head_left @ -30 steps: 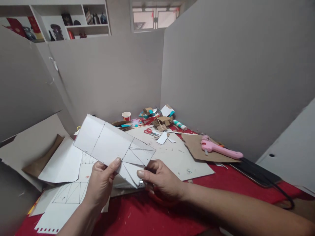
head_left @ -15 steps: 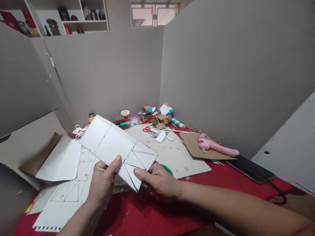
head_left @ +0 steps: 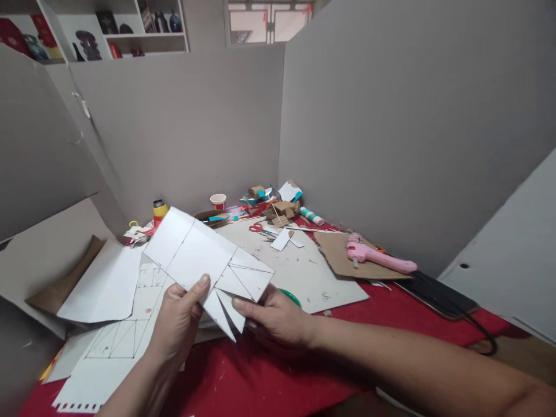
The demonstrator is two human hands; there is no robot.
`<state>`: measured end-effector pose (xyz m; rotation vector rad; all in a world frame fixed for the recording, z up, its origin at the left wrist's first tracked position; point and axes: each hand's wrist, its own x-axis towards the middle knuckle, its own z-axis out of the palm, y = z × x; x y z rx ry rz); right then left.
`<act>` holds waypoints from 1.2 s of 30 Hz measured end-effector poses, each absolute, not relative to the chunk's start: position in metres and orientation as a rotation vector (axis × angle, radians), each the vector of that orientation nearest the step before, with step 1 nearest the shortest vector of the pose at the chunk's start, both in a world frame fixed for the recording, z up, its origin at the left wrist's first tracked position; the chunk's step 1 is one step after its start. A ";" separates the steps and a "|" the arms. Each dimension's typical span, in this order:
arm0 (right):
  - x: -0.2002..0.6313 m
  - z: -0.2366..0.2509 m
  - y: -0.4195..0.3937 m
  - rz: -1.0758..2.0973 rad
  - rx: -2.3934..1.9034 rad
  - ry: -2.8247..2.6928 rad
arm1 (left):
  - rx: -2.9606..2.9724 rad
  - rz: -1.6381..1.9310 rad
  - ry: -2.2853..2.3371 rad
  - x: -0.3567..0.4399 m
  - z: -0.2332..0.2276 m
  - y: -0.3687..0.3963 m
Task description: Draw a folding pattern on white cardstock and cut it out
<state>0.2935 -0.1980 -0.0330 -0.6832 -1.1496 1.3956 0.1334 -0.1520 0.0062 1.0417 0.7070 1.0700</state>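
Both hands hold a white sheet of card [head_left: 204, 246] marked with black straight and diagonal lines, tilted above the table. My left hand [head_left: 185, 307] pinches its near edge, thumb on top and fingers underneath. My right hand [head_left: 271, 313] grips the right end, its thumb lying by a cut triangular flap. A slit between two pointed flaps gapes at the near right corner. Behind the right hand, part of a green round rim [head_left: 290, 297] shows. To the left lies a paper sheet with drawn lines [head_left: 115, 341], partly behind my left forearm.
A pink glue gun [head_left: 382, 258] rests on brown cardboard [head_left: 334, 255] at the right. Red-handled scissors [head_left: 257, 227] and paper scraps lie on a large pale board [head_left: 339, 295]. A paper cup [head_left: 218, 201] and a yellow bottle [head_left: 160, 209] stand at the back. Folded card [head_left: 104, 284] leans left.
The slit at the card's near right corner has opened wider, with its two pointed flaps further apart. Both hands keep their hold. The view has shifted slightly.
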 end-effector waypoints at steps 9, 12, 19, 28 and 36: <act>0.308 -0.031 -0.195 1.347 -0.894 -1.349 | 1.040 1.081 0.653 0.128 0.014 -0.145; 0.327 -0.016 -0.194 1.278 -0.991 -1.589 | 1.031 1.170 0.643 0.123 0.016 -0.139; 0.354 -0.008 -0.220 0.479 -1.542 -2.301 | 1.042 1.273 0.631 0.112 0.022 -0.131; 0.356 -0.017 -0.227 0.490 -1.660 -2.352 | 1.040 1.407 0.639 0.103 0.027 -0.130; 0.360 -0.019 -0.234 0.566 -1.759 -2.154 | 1.030 1.515 0.623 0.094 0.031 -0.124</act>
